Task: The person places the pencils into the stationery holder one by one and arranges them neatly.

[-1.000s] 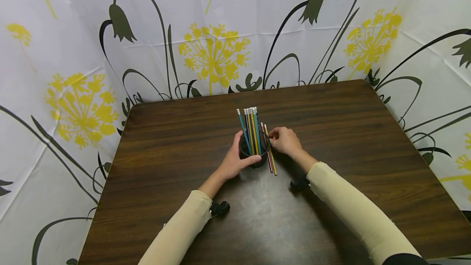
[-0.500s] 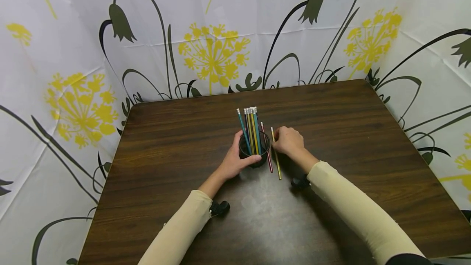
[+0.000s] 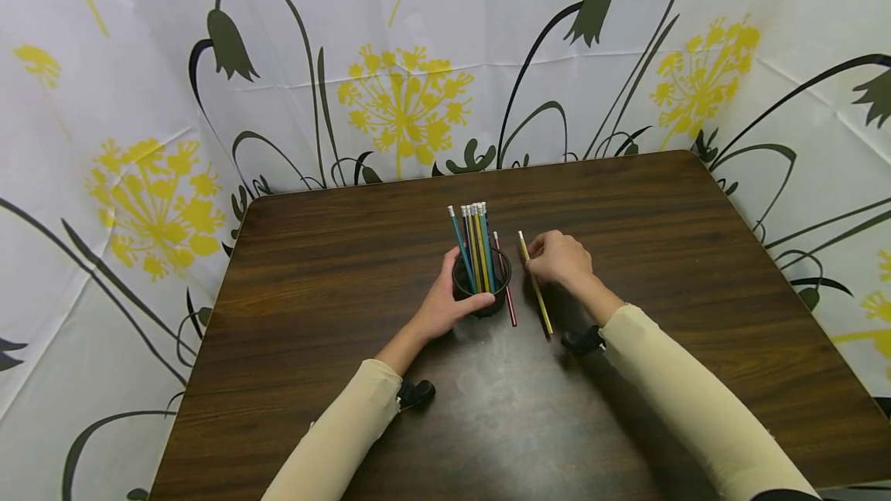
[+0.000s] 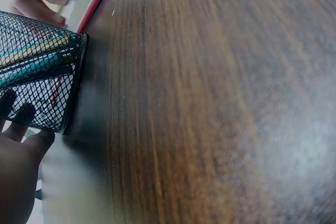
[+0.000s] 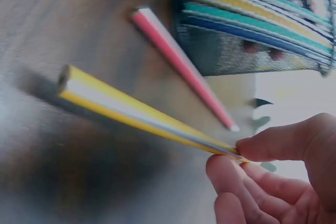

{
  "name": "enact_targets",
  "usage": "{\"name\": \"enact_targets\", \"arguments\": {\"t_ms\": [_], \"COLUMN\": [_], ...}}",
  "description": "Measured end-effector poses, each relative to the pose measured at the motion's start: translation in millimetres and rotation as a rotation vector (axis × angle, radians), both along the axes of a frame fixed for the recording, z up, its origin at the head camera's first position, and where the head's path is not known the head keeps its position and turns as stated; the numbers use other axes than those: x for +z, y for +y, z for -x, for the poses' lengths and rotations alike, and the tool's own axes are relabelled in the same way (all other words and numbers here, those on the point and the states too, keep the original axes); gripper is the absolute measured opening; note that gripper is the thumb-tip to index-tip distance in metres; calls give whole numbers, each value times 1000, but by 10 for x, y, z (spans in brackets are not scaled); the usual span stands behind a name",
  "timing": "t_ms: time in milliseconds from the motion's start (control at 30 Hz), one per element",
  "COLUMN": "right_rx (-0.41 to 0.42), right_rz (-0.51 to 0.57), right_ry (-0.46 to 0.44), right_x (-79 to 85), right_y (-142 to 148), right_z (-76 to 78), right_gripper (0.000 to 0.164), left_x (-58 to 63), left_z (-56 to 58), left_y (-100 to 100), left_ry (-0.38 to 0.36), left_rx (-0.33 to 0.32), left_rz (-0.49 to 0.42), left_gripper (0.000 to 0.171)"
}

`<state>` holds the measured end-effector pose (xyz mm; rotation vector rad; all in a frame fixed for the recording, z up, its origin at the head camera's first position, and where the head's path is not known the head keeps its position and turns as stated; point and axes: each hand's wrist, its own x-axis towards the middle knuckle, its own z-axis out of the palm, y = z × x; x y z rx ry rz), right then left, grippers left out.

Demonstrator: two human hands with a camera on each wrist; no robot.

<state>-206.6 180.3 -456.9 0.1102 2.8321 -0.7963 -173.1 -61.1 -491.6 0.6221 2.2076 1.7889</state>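
A black mesh pencil cup (image 4: 39, 74) stands upright on the table, with several teal, yellow and dark pencils (image 3: 476, 246) inside, eraser ends up. My left hand (image 3: 448, 304) grips the cup from its left side, thumb across the front. Between thumb and fingers, my right hand (image 3: 561, 257) pinches a yellow pencil (image 5: 142, 111) near its eraser end, to the right of the cup. The pencil is tilted and casts a shadow on the table beneath it. A red pencil (image 5: 181, 66) lies on the table along the cup's right side, between the cup and the yellow pencil.
The brown wood-grain table (image 3: 334, 269) carries all of this. Behind it hangs a white curtain (image 3: 445, 14) with yellow and green flower prints. Small black wrist cameras sit under both sleeves, close to the tabletop.
My right hand has drawn the yellow pencil rightward, away from the red pencil and the cup, and raised it off the table. My left hand has stayed on the cup.
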Motion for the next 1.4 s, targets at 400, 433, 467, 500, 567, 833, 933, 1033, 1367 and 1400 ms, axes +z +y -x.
{"name": "enact_targets", "arguments": {"t_ms": [400,433,467,500,567,833,933,1033,1367,1400], "right_rx": [-14,6,25,46,87,195,205,202,189,185], "right_rz": [290,314,342,370,418,500,488,464,401,391], "right_ry": [519,581,636,682,749,746,711,684,652,647], "right_x": [620,654,683,710,740,627,523,418,214,204], "right_y": [-41,-68,-97,-128,-190,-408,-467,-511,-611,-618], "right_z": [-117,-137,-157,-177,-207,-260,-264,-263,-268,-268], "right_gripper": [25,24,24,24,25,27,27,27,26,25], "left_x": [228,226,221,218,213,211,206,203,207,211], "left_z": [-83,-82,-81,-79,-73,-72,-70,-71,-77,-79], "left_y": [3,4,3,3,5,-4,-5,-1,0,1], "left_ry": [-19,-21,-24,-26,-30,-44,-48,-46,-34,-35], "left_rx": [-15,-15,-18,-20,-29,-26,-27,-33,-36,-35], "left_rz": [16,14,11,7,-4,17,17,11,23,25], "left_gripper": [88,87,87,87,87,86,86,87,85,85]}}
